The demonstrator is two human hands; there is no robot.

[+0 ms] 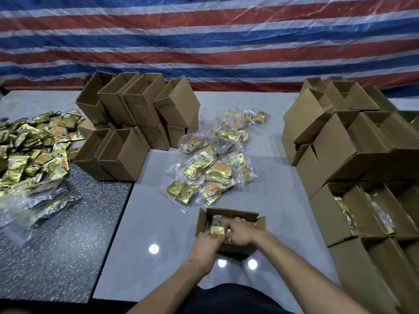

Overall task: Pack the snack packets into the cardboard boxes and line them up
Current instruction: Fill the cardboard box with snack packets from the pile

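Note:
An open cardboard box (204, 219) stands on the grey table right in front of me, flaps up. Both hands reach into it. My left hand (205, 247) curls over the near rim, fingers on the gold snack packets (218, 230) inside. My right hand (241, 230) comes in from the right, fingers bent down onto the same packets. A heap of clear bags filled with gold packets (210, 164) lies on the table just beyond the box.
Empty open boxes (136, 116) are stacked at the back left. Rows of boxes (353, 159) line the right side, some holding packets. Loose gold packets (34, 146) are piled far left, with plastic bags (34, 205) on the dark speckled table.

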